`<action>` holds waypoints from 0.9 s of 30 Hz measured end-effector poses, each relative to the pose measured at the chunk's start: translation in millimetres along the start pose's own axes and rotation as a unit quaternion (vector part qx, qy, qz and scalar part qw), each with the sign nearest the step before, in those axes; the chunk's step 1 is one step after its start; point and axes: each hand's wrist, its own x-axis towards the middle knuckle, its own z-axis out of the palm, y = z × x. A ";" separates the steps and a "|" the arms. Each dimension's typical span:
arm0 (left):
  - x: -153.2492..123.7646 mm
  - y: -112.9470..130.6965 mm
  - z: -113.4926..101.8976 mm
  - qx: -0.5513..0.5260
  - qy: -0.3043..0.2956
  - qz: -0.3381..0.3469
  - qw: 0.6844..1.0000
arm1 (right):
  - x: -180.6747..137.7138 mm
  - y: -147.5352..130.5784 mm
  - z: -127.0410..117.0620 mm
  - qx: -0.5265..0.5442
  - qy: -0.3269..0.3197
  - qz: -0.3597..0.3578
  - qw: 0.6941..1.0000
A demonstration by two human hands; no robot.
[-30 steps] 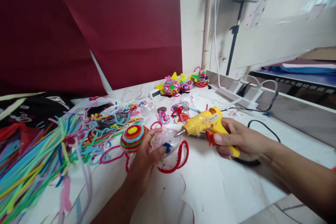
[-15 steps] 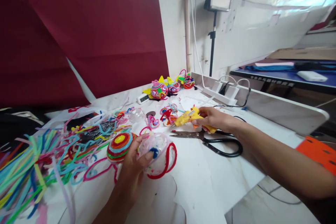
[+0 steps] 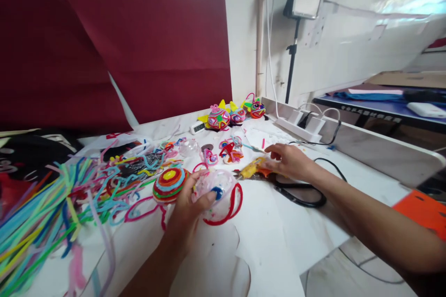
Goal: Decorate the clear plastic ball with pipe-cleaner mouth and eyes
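Observation:
My left hand [image 3: 190, 202] is closed round a clear plastic ball [image 3: 212, 209] trimmed with red and pink pipe cleaner. The thumb presses near a dark blue patch on it. Just behind my left fingers sits a ball coiled in striped pipe cleaner [image 3: 169, 185]. My right hand [image 3: 287, 160] hovers with fingers curved and apart at the back of a yellow glue gun [image 3: 252, 168], which lies across black-handled scissors [image 3: 303, 197]. A thin light-blue tool [image 3: 252, 147] lies by my right fingertips. The glue gun's handle is partly hidden by the hand.
Loose pipe cleaners [image 3: 38, 218] spread over the left side. Small pipe-cleaner pieces [image 3: 232, 152] lie mid-table. Decorated fish-like balls [image 3: 219, 117] and a small digital timer [image 3: 197, 127] stand at the back. A power strip [image 3: 299, 129] with cables runs along the right-hand ledge.
My right hand has loosened from the glue gun, which is now down on the scissors. The left hand still holds the clear ball. The whole view has shifted slightly left.

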 end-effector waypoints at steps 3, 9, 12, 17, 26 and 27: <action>2.6 -3.2 -1.1 0.037 0.010 0.022 0.999 | -12.6 -22.1 -0.5 0.120 0.035 -0.057 0.991; 3.1 -7.7 -2.9 0.066 0.001 0.079 0.995 | -31.9 -82.9 11.9 0.424 -0.175 -0.047 0.887; 1.5 -6.7 -2.9 0.058 -0.005 0.079 0.995 | -32.0 -98.1 19.5 0.480 -0.182 -0.040 0.857; -1.9 -4.1 -1.5 0.062 -0.005 0.089 0.994 | -29.6 -103.0 25.1 0.524 -0.167 -0.032 0.834; -3.6 -3.9 -0.3 0.085 -0.007 0.102 0.991 | -30.8 -100.8 34.5 0.560 -0.159 -0.004 0.813; -3.4 -4.5 -0.4 0.089 -0.007 0.106 0.990 | -31.0 -100.4 35.5 0.564 -0.160 0.000 0.810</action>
